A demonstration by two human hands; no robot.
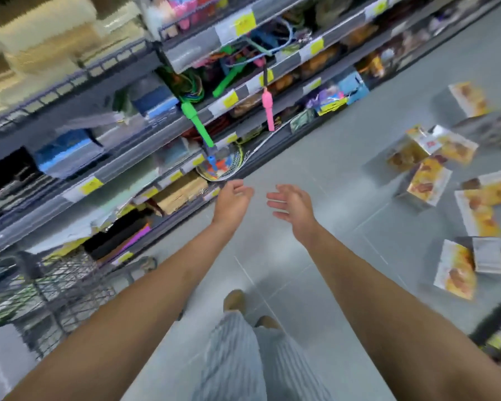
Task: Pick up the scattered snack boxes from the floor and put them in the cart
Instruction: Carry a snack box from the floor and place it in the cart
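On floor point(315, 157) at right — snack boxes point(457, 273) scattered, long axes mixed; left hand point(233, 204), right hand point(292, 204) — empty, fingers relaxed.

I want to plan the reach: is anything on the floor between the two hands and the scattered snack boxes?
Nothing visible does. Only bare grey tiled floor lies between the right hand, the left hand and the yellow-and-white cardboard snack boxes at the right.

Grey tiled floor point(324, 157), yellow-printed snack boxes point(428, 185) scattered over its right side, some tilted or overlapping, wire cart point(49, 287) standing at left beside shelving point(128, 166)
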